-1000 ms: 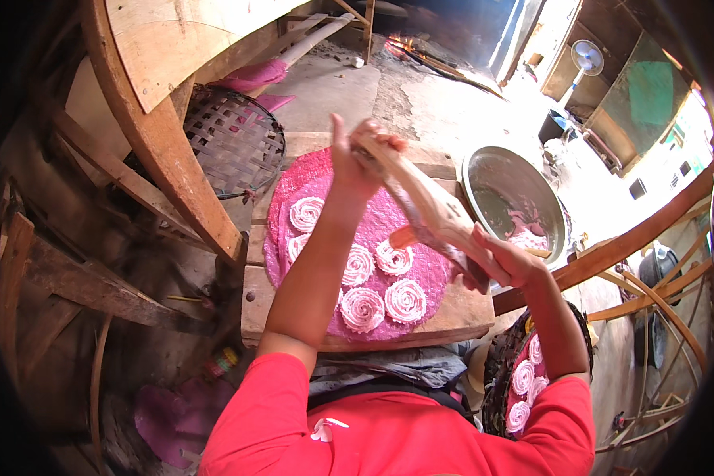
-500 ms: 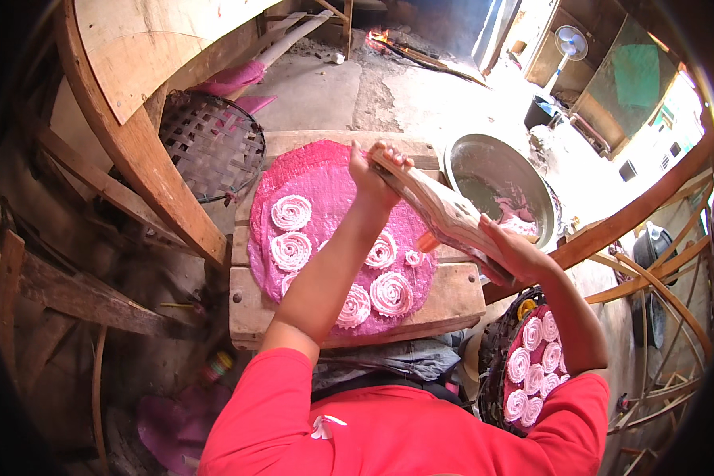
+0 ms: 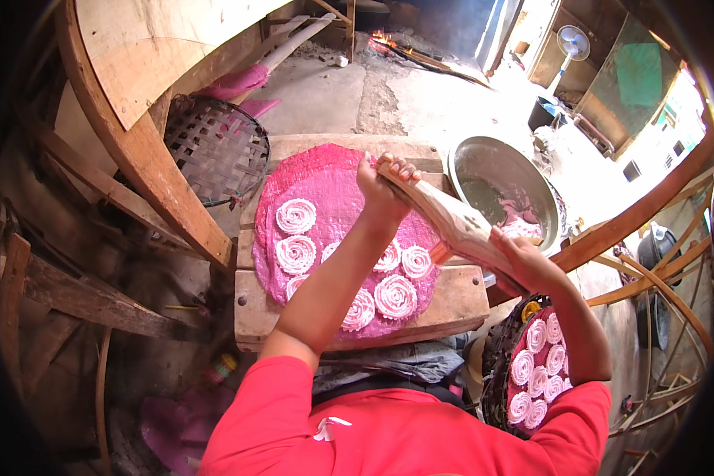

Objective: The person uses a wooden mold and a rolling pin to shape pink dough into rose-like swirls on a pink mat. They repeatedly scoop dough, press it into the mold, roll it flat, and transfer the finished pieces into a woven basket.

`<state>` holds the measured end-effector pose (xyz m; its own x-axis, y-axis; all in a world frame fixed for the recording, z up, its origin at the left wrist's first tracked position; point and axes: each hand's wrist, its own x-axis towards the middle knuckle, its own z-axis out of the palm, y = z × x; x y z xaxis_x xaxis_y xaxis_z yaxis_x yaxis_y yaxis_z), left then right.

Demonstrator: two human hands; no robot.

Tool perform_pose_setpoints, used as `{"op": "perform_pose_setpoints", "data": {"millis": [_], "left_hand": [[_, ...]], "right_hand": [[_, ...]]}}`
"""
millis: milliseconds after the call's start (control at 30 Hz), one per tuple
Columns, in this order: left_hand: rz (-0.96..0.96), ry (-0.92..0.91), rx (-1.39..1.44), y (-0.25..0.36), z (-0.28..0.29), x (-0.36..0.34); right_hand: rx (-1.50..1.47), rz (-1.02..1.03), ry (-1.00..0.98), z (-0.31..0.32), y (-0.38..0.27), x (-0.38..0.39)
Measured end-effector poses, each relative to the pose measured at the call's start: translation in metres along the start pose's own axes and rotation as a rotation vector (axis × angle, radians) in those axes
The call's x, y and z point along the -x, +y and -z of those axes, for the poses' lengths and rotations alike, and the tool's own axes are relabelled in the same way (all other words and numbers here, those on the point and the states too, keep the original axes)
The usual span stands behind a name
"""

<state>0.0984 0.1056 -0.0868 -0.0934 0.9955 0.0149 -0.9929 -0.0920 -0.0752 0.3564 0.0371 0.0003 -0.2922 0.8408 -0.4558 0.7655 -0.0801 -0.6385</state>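
My left hand (image 3: pixel 382 186) grips the upper end of a long, pale wooden tool (image 3: pixel 444 213) held slantwise over a round pink sheet (image 3: pixel 317 182). At the tool's lower end my right hand (image 3: pixel 527 262) is closed around it. Below the tool an orange tip (image 3: pixel 441 254) sits just beside a piped pink-and-white rosette (image 3: pixel 416 262), near the sheet's right edge. Several other rosettes (image 3: pixel 296 215) lie on the sheet, some hidden by my left forearm. The sheet rests on a wooden slatted board (image 3: pixel 258 301).
A metal basin (image 3: pixel 460 155) with pink paste stands at the right, above a dark basket (image 3: pixel 496 373) of rosettes. A woven tray (image 3: pixel 208 147) lies at the left. Wooden beams (image 3: pixel 135 151) curve along both sides. Behind are a small fire (image 3: pixel 382 41) and a fan (image 3: pixel 573 43).
The small swirl beside the orange tip has become a full rosette. Since a second ago both hands and the tool have moved to the right and down in the picture.
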Motion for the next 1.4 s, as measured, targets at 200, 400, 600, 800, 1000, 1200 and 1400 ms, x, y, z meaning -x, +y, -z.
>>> {"op": "perform_pose_setpoints", "data": {"millis": [200, 400, 600, 800, 1000, 1200, 1400], "left_hand": [[-0.101, -0.056, -0.102, 0.008, -0.007, -0.011], [0.019, -0.041, -0.058, 0.024, 0.006, -0.001], [0.054, -0.157, 0.023, 0.031, 0.012, -0.004], [0.039, -0.273, 0.040, 0.038, 0.001, -0.009], [0.041, -0.469, 0.027, 0.049, -0.016, 0.001], [0.145, -0.746, -0.026, 0.078, -0.042, 0.036], [0.159, -0.790, -0.125, 0.123, -0.062, 0.122]], "right_hand": [[-0.150, 0.137, -0.014, -0.012, -0.001, -0.014], [-0.163, 0.106, -0.123, -0.023, 0.012, -0.020], [-0.882, 0.114, -0.522, -0.041, 0.041, -0.059], [-1.072, 0.465, -0.738, -0.089, 0.061, -0.103], [-0.736, 0.194, -0.515, -0.098, 0.062, -0.097], [-0.405, 0.256, -0.094, -0.124, 0.074, -0.105], [0.203, 0.514, 0.198, -0.124, 0.057, -0.099]]}}
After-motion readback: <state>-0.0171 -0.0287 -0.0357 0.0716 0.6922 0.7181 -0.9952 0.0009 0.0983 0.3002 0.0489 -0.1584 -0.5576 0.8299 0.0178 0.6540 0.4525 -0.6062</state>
